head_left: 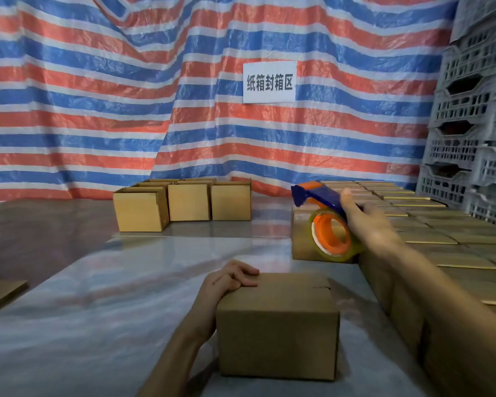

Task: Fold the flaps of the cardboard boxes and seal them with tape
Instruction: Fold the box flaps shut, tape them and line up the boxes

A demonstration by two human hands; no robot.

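Striped tarp (98,96), paper sign (269,82), grey crates (470,124)

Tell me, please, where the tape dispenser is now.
Head view, right of centre: the tape dispenser is gripped by the right hand in front of the rows of boxes, beyond the closed box the left hand holds.
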